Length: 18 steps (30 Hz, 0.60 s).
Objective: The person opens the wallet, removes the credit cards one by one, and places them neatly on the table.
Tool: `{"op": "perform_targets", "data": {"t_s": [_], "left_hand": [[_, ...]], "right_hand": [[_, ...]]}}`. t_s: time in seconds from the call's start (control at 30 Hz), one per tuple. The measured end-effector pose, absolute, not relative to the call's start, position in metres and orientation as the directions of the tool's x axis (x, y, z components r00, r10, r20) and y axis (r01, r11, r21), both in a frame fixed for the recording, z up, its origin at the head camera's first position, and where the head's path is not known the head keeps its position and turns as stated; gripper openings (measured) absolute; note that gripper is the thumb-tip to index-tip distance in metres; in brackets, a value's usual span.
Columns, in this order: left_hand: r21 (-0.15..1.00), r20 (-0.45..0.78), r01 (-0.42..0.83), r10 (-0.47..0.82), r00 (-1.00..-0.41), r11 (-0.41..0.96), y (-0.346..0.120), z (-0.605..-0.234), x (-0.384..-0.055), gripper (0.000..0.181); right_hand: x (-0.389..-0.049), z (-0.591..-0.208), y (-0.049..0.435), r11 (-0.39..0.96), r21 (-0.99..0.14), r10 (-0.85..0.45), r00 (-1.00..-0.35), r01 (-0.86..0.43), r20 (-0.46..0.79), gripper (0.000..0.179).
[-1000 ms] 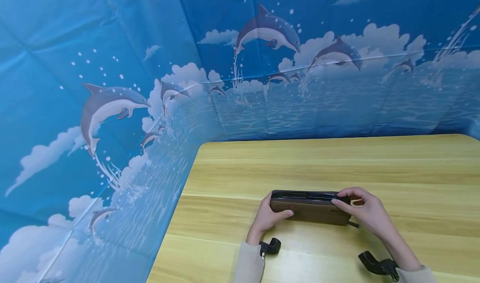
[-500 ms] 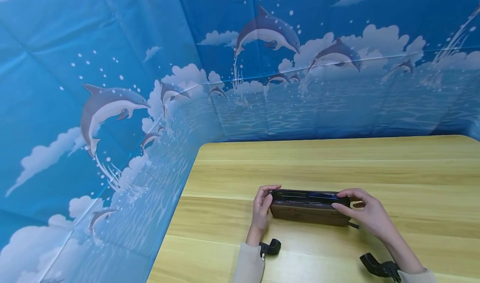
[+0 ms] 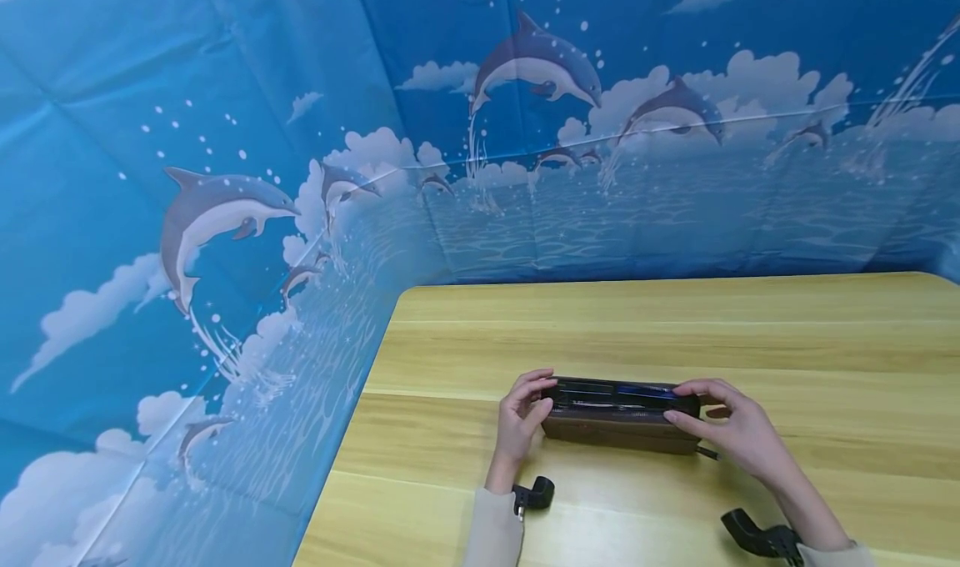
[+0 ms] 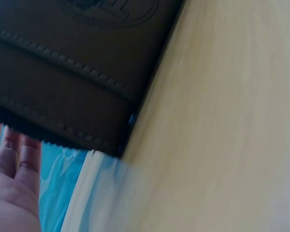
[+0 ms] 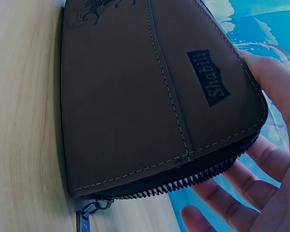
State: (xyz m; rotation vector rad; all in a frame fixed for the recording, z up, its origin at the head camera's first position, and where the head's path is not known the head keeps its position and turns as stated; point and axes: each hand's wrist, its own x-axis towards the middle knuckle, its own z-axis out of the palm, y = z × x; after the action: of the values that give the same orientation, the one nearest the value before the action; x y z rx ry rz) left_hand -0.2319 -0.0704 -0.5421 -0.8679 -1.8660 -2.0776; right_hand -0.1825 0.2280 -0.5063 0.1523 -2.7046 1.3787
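Note:
A brown zip-around wallet (image 3: pixel 622 435) stands on its long side on the table, its unzipped opening facing up and dark inside. In the right wrist view, white stitching and a "Shabili" label show on the wallet (image 5: pixel 120 111). My left hand (image 3: pixel 517 421) is at the upper left corner, thumb on the near edge and fingers at the far edge. My right hand (image 3: pixel 731 421) holds the upper right end between thumb and fingers. A zipper pull (image 5: pixel 84 220) hangs at the right end. In the left wrist view, the left hand's fingers (image 4: pixel 26 159) show beyond the wallet; its thumb is out of sight.
The light wood table (image 3: pixel 480 342) has its far edge against a blue dolphin-print sheet (image 3: pixel 555 217) that also covers the left side. Dark wrist mounts (image 3: pixel 534 494) sit by both sleeves.
The left hand has moved from the wallet's left side and front face up to its top corner. The wallet's opening has widened and its front tilts further down. The right hand has barely moved.

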Motion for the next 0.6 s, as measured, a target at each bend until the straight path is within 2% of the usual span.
{"op": "perform_targets", "data": {"t_s": [0.43, 0.6], "left_hand": [[0.858, 0.514, 0.475, 0.317, -0.797, -0.197, -0.079, -0.545, -0.234, 0.042], [0.866, 0.5, 0.462, 0.357, -0.789, -0.191, -0.082, -0.545, -0.233, 0.052]], "right_hand": [[-0.176, -0.51, 0.23, 0.566, -0.808, -0.062, -0.986, -0.164, 0.156, 0.045], [-0.174, -0.511, 0.23, 0.548, -0.823, -0.07, -0.989, -0.149, 0.132, 0.054]]}}
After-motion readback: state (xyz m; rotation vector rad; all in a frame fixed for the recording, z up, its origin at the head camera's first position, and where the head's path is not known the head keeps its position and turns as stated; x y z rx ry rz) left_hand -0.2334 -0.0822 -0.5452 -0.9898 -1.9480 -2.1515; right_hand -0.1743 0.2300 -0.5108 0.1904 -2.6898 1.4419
